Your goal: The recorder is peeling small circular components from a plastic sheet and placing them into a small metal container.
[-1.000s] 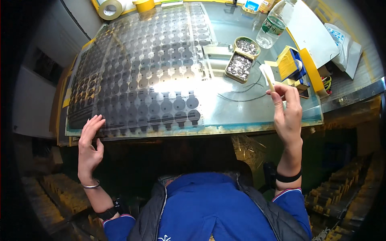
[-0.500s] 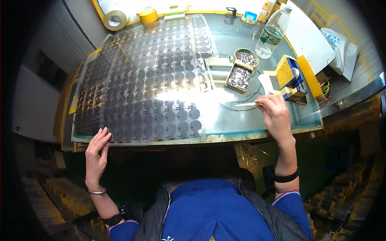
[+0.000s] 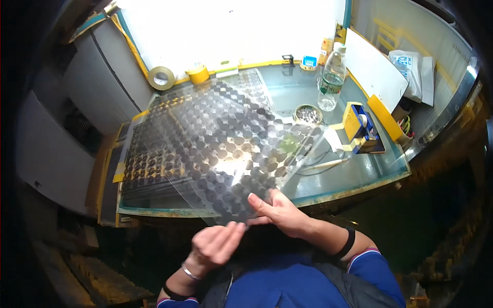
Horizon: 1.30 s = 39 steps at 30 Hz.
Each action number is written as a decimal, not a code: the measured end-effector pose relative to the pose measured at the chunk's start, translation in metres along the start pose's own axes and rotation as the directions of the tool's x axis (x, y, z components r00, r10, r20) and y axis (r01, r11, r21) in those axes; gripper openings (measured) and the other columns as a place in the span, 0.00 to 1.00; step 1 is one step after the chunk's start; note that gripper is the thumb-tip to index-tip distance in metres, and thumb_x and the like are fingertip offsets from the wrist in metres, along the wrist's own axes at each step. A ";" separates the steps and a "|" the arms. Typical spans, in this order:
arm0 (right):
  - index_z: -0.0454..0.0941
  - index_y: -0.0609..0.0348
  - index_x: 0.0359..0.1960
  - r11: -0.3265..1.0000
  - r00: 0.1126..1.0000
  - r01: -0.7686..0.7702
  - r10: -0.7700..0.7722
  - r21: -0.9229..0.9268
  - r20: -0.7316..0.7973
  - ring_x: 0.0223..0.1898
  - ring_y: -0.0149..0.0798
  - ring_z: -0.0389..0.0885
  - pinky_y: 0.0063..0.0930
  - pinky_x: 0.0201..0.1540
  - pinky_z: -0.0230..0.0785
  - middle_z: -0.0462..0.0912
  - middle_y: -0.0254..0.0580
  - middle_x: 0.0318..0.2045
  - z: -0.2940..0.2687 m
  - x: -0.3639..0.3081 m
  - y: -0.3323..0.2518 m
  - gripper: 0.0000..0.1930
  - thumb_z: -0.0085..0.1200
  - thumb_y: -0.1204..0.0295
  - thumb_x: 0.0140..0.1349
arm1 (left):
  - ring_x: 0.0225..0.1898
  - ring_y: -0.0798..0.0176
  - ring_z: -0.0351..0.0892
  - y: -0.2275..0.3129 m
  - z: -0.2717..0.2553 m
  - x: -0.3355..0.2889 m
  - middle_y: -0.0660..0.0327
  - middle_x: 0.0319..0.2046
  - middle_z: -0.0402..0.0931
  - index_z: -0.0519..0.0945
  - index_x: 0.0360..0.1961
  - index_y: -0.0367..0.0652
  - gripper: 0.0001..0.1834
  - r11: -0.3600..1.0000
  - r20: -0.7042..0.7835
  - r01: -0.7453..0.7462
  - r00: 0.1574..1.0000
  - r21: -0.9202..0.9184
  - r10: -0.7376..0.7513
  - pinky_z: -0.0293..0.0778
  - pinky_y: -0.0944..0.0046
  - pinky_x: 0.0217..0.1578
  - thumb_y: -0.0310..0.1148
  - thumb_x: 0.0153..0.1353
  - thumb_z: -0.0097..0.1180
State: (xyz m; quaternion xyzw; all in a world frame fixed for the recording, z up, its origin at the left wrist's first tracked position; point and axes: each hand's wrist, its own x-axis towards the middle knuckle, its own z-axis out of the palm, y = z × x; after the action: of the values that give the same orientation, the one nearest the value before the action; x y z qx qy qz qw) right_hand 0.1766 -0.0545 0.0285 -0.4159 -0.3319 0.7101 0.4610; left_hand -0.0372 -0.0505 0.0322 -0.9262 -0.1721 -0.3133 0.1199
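Nearest, two bare hands met at the near edge of the table [image 3: 354, 187]. The left hand [image 3: 215, 245] had its fingers pressed together against the near corner of one clear, flexible plastic sheet dotted with rows of dark round discs [image 3: 226, 138]. The right hand [image 3: 280, 210] pinched the same corner between thumb and fingers. The sheet rose tilted from that corner over the glass-topped table, above one flat tray of dark discs [image 3: 146, 164] lying on the left side. To the right lay one thin white stick [image 3: 328, 164], then one yellow and blue box [image 3: 359, 126]. Farther back stood one round dish of small metal pieces [image 3: 307, 114] and one clear plastic bottle [image 3: 331, 79]. Along the far edge sat two rolls of tape, one brown [image 3: 161, 78] and one yellow [image 3: 197, 73].
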 end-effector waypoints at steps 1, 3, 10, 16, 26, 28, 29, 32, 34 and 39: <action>0.61 0.65 0.53 0.998 1.000 0.007 -0.006 0.070 -0.020 0.53 0.40 0.78 0.36 0.47 0.80 0.74 0.48 0.53 -0.002 0.002 0.005 0.20 0.51 0.64 0.70 | 0.27 0.64 0.81 0.004 0.009 0.002 0.56 0.33 0.83 0.84 0.40 0.36 0.14 0.999 -0.025 -0.024 0.999 -0.039 0.023 0.77 0.67 0.28 0.22 0.50 0.62; 0.65 0.62 0.50 0.994 0.991 0.043 -0.030 0.099 -0.129 0.43 0.35 0.80 0.37 0.44 0.79 0.77 0.41 0.42 -0.011 0.005 0.013 0.13 0.49 0.69 0.70 | 0.32 0.64 0.83 0.005 0.018 0.008 0.56 0.36 0.83 0.84 0.40 0.38 0.12 0.991 -0.059 -0.063 0.997 -0.122 0.056 0.79 0.68 0.34 0.24 0.51 0.62; 0.63 0.63 0.64 0.987 0.984 0.144 -0.136 -0.067 0.117 0.52 0.31 0.76 0.29 0.57 0.69 0.77 0.39 0.52 -0.049 -0.013 -0.024 0.25 0.53 0.75 0.66 | 0.50 0.49 0.79 -0.052 0.008 -0.006 0.50 0.49 0.77 0.78 0.50 0.37 0.18 0.991 -0.043 0.132 0.990 0.004 -0.132 0.74 0.46 0.56 0.20 0.56 0.56; 0.45 0.65 0.72 0.910 0.926 0.362 -0.375 -0.200 -0.029 0.38 0.31 0.78 0.27 0.38 0.76 0.78 0.46 0.44 -0.065 0.063 -0.093 0.47 0.58 0.50 0.63 | 0.51 0.41 0.79 -0.134 0.006 0.025 0.43 0.47 0.79 0.79 0.48 0.32 0.23 0.990 -0.089 0.127 0.989 0.064 -0.121 0.74 0.45 0.57 0.10 0.50 0.46; 0.86 0.57 0.34 0.225 0.776 -0.122 -0.585 -0.967 -0.235 0.40 0.48 0.85 0.41 0.47 0.75 0.85 0.49 0.37 -0.147 0.097 -0.120 0.12 0.63 0.62 0.54 | 0.59 0.48 0.72 -0.186 0.057 0.091 0.48 0.57 0.73 0.77 0.55 0.43 0.30 0.962 0.282 0.188 0.929 0.197 -0.239 0.72 0.55 0.56 0.40 0.51 0.69; 0.86 0.59 0.33 0.190 0.797 -0.141 -0.560 -0.972 -0.225 0.40 0.50 0.84 0.41 0.46 0.75 0.85 0.52 0.35 -0.146 0.103 -0.124 0.14 0.64 0.60 0.54 | 0.57 0.48 0.74 -0.165 0.069 0.091 0.47 0.54 0.74 0.77 0.55 0.43 0.31 0.973 0.250 0.182 0.958 -0.139 -0.143 0.73 0.55 0.55 0.44 0.51 0.70; 0.85 0.60 0.32 0.123 0.781 -0.192 -0.582 -0.974 -0.228 0.37 0.49 0.85 0.39 0.43 0.76 0.85 0.52 0.31 -0.152 0.104 -0.124 0.16 0.65 0.59 0.52 | 0.56 0.47 0.74 -0.142 0.071 0.099 0.47 0.53 0.75 0.77 0.55 0.43 0.32 0.959 0.371 0.211 0.920 -0.189 -0.129 0.73 0.55 0.54 0.47 0.51 0.69; 0.84 0.64 0.29 0.031 0.776 -0.242 -0.594 -0.970 -0.212 0.34 0.51 0.84 0.39 0.41 0.76 0.84 0.54 0.28 -0.145 0.114 -0.122 0.19 0.67 0.57 0.49 | 0.53 0.45 0.77 -0.094 0.066 0.094 0.43 0.55 0.73 0.76 0.54 0.39 0.32 0.986 0.482 0.139 0.873 -0.093 -0.077 0.75 0.56 0.52 0.52 0.56 0.62; 0.84 0.64 0.29 -0.001 0.793 -0.259 -0.570 -0.966 -0.212 0.35 0.50 0.85 0.38 0.42 0.76 0.85 0.53 0.29 -0.142 0.115 -0.122 0.18 0.68 0.58 0.48 | 0.49 0.45 0.78 -0.095 0.073 0.088 0.42 0.50 0.73 0.75 0.54 0.36 0.29 0.985 0.443 0.151 0.892 -0.089 -0.096 0.77 0.55 0.48 0.46 0.57 0.60; 0.85 0.59 0.34 0.087 0.860 -0.201 -0.462 -0.976 -0.218 0.35 0.44 0.85 0.33 0.43 0.76 0.86 0.47 0.31 -0.142 0.102 -0.119 0.12 0.64 0.69 0.46 | 0.41 0.48 0.79 -0.103 0.081 0.093 0.46 0.39 0.74 0.73 0.54 0.33 0.25 0.993 0.568 0.103 0.822 -0.060 -0.050 0.78 0.54 0.41 0.36 0.58 0.56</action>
State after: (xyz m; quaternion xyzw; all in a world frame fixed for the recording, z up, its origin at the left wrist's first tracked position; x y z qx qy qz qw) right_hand 0.3257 0.0950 0.0403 -0.7418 -0.6307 0.1246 0.1909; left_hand 0.0348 0.0931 0.0389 -0.9741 -0.2229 -0.0369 0.0100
